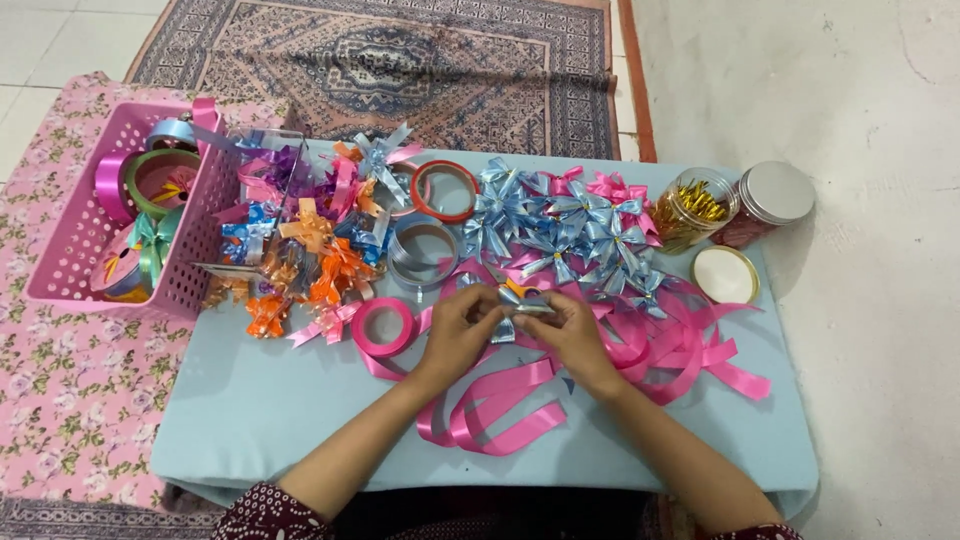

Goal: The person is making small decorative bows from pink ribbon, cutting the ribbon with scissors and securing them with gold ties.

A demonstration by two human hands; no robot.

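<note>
My left hand (462, 325) and my right hand (570, 333) meet over the middle of a light blue table (250, 410). Both pinch a small folded piece of silver-blue ribbon (522, 304) between the fingertips. Loose pink ribbon (500, 405) lies in loops under and in front of my hands. A pink ribbon roll (384, 326) sits just left of my left hand. Finished blue and pink bows (570, 225) are heaped right behind my hands.
A pink basket (195, 235) with ribbon rolls stands at the left. Mixed coloured bows (310, 240) lie beside it, with a red roll (445, 190) and a silver roll (423, 255). Two jars (695, 210) and a loose lid (724, 274) stand at the right.
</note>
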